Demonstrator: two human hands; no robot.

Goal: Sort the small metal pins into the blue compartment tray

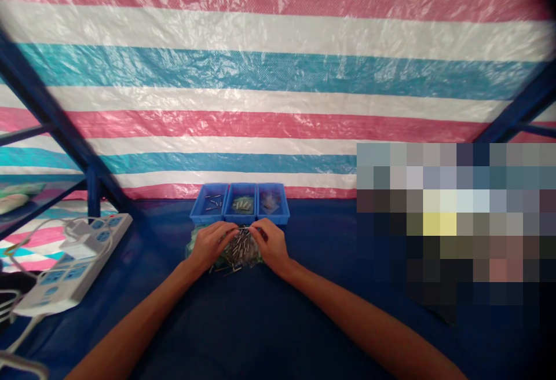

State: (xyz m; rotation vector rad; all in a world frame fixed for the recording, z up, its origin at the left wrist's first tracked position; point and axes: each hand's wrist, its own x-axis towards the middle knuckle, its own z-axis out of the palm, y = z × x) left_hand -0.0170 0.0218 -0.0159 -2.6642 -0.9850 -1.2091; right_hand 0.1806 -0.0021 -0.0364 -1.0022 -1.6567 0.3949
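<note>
A heap of small metal pins and greenish parts (237,251) lies on the dark blue table (269,322), just in front of three blue bins. My left hand (211,244) rests on the heap's left side, fingers curled over the pins. My right hand (270,242) covers the right side, fingers bent and pinched together at the heap's top. What the fingertips grip, if anything, is too small to make out. The left bin (209,203) holds a few pins, the middle bin (242,203) greenish parts, the right bin (273,201) some small pieces.
White power strips (72,264) with cables lie at the table's left edge. Blue frame struts (52,119) rise on the left and right. A striped plastic tarp (278,79) hangs behind the bins. A blurred patch covers the right side.
</note>
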